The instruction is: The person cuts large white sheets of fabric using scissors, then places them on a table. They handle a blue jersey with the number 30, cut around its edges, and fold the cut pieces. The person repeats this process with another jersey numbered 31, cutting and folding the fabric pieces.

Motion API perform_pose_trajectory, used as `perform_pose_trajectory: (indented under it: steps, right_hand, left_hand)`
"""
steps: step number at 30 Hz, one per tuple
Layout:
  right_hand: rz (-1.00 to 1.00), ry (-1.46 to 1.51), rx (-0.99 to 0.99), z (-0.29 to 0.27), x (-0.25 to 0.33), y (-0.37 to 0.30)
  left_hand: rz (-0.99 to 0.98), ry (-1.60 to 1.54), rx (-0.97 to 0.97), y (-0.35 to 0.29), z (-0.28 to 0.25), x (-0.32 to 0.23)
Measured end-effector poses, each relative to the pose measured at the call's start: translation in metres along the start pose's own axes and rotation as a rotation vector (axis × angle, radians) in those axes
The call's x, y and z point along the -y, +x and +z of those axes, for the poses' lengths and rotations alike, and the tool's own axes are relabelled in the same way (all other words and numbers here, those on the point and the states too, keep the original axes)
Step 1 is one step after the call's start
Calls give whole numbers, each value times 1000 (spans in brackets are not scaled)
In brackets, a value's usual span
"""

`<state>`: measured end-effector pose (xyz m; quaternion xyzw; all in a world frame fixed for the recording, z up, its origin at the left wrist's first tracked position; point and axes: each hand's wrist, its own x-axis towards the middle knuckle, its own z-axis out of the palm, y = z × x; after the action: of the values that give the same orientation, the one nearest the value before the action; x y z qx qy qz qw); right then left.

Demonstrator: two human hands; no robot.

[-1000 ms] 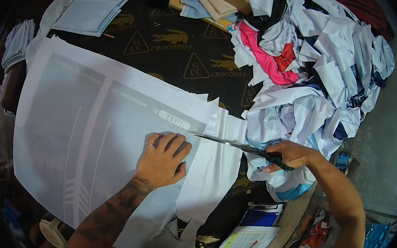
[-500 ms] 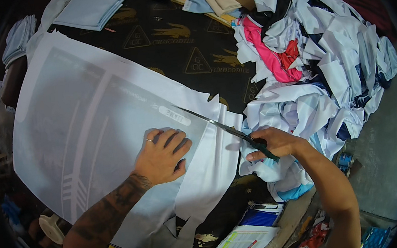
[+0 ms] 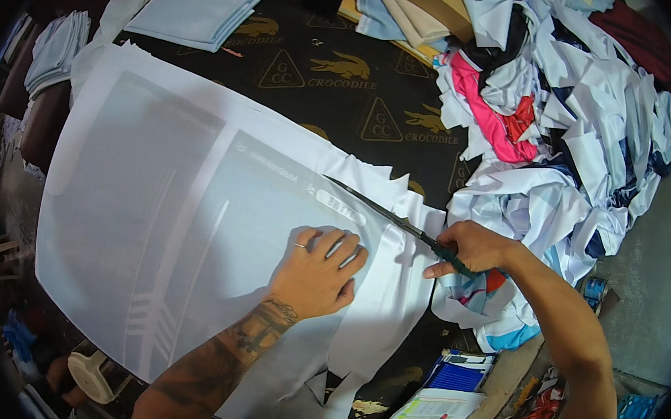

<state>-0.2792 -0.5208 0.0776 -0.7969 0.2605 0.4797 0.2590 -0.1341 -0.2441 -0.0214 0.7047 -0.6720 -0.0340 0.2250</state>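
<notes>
A cluttered cutting room, its dark printed surface (image 3: 324, 89) all but buried under cloth: your left hand (image 3: 316, 272) lies flat with fingers spread, pressing down the large pale fabric sheet (image 3: 175, 225) that covers the middle of the surface, while your right hand (image 3: 468, 247) is closed around the handles of the scissors (image 3: 388, 214), blades reaching up and left along the sheet's jagged right edge. Your left fingertips sit near the blade line, so a quick bite or a slip of the cloth could nick them; the thin sheet could also bunch under your palm and pull the cut off its line, judging by how loosely it drapes. Whether the blades stand parted or closed is too fine to tell, and the handles are hidden in your grip. Just beside your right hand rises a heap of scraps (image 3: 568, 106), white, blue and pink, its contents tangled beyond sorting. Folded pale cloth (image 3: 199, 8) lies at the far edge; papers (image 3: 424, 415) at the near edge are cut off, and the rim falls into darkness.
</notes>
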Motion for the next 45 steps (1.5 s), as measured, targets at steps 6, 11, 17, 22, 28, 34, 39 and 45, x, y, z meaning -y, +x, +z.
perform_pose_trajectory:
  steps: [6,11,17,22,28,34,39,45]
  right_hand:
    - [-114,99,-70,-13,36,21]
    - [-102,97,-109,-27,67,40]
    - [-41,87,-26,-43,105,58]
    - [-132,45,-73,-62,142,72]
    - [-168,1,-136,-79,185,85]
    - [-125,112,-77,-95,224,101]
    - [-152,86,-107,-111,255,116]
    - [-49,22,-53,-133,292,132]
  left_hand:
    - [10,-56,-34,-5,8,5]
    - [-19,-114,-55,-6,9,7]
    - [-55,-233,-46,-9,6,11]
    - [-116,-368,-60,-5,8,13]
    - [-81,-585,-11,-22,-66,65]
    - [-452,-145,-142,-82,-145,214]
    - [-365,-322,-187,-108,-149,210]
    - [-152,-529,134,-138,-150,173]
